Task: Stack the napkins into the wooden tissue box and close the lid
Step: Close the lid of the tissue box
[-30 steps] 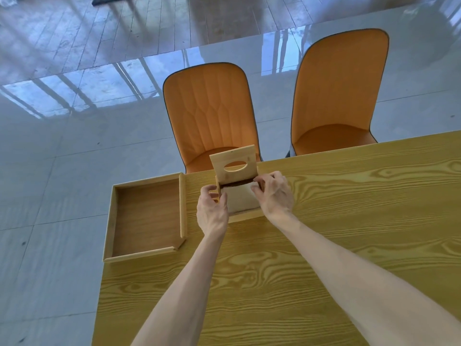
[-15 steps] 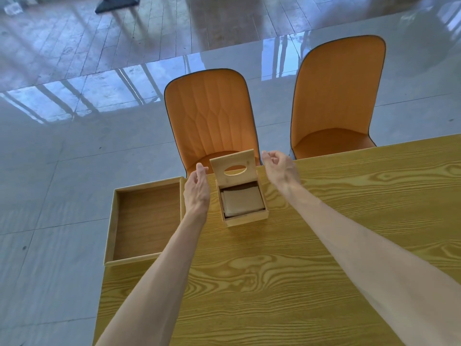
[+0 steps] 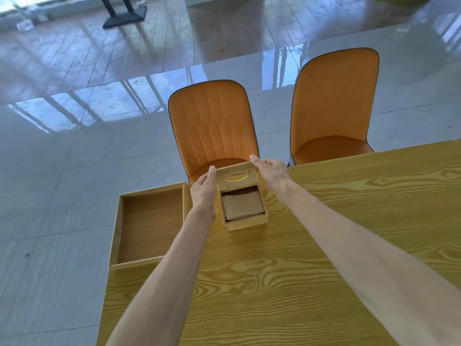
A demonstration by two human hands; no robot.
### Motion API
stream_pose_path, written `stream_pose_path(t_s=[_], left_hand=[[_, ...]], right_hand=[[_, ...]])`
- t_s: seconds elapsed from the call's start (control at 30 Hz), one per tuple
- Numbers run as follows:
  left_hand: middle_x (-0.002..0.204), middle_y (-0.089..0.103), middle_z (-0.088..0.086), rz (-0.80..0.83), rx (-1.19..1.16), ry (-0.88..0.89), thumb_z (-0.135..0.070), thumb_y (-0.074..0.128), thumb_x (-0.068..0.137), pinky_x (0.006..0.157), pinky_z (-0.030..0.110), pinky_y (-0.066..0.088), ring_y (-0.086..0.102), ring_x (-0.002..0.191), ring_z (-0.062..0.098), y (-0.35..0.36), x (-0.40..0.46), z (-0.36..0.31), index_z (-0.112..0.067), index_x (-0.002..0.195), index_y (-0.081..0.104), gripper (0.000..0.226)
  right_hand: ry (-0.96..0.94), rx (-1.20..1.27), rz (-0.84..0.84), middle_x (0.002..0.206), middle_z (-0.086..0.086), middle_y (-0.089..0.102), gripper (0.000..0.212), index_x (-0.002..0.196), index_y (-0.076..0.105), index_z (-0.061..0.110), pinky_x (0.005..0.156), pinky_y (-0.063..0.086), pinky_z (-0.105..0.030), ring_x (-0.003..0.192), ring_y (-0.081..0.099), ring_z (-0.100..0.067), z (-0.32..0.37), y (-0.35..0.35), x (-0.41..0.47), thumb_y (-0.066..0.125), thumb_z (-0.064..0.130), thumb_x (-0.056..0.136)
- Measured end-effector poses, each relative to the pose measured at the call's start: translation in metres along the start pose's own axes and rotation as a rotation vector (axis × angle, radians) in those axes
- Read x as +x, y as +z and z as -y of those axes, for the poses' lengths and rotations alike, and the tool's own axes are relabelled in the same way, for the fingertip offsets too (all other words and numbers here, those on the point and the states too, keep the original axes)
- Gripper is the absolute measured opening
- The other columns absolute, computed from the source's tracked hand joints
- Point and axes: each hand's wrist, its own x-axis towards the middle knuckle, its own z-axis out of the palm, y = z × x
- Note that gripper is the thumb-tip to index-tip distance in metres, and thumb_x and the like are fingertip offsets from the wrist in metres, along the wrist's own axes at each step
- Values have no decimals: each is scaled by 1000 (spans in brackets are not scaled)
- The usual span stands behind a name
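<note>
Near the far left edge of the counter [image 3: 274, 283], the wooden tissue box [image 3: 247, 222] is standing with its lid [image 3: 237, 169] tilted up and the tan napkins [image 3: 244, 204] lying stacked inside. The left grip [image 3: 203, 193], fingers straight, is touching the lid's left edge, while the right grip [image 3: 273, 173], fingers relaxed, is touching its upper right corner. A shallow wooden tray [image 3: 149, 226] is lying just left of the box.

I get one head view, set above the near side of the tabletop [image 3: 274, 283] and facing forward and steeply down. The wooden tissue box [image 3: 247, 222] sits close, mid-frame; beyond it lie orange chairs [image 3: 214, 128] and glossy floor [image 3: 74, 171].
</note>
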Motion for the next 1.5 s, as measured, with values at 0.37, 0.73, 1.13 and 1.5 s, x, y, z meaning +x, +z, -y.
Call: stream_pose_path(t_s=[0.37,0.73,1.13,1.5], left_hand=[[146,53,8,218,11,-33,-56,59,91,110,47,42,53,130,28,-28,-27,38,-27,146,44,64],[122,70,4,159,-55,3,-33,73,88,98,37,53,65,109,12,-39,-41,84,-28,125,63,39],[111,73,1,48,-100,78,-6,77,84,82,23,55,70,99,9,-31,-34,103,-17,114,67,34],[127,66,5,194,407,88,-24,68,93,101,47,52,64,112,22,-40,-26,84,-18,138,55,48]], right_hand=[[68,0,218,150,-11,45,76,146,41,17,101,47,-48,130,50,-28,-33,-23,-38,54,65,89],[-5,25,190,135,-3,60,58,138,52,20,90,58,-37,115,60,-15,-79,-29,-57,70,43,88],[-58,-73,33,102,8,68,41,126,62,13,74,61,-26,95,67,-9,-99,-15,-50,75,19,88],[-98,-577,101,122,-4,68,47,135,55,16,91,53,-34,107,66,-22,-79,-20,-49,66,31,93]])
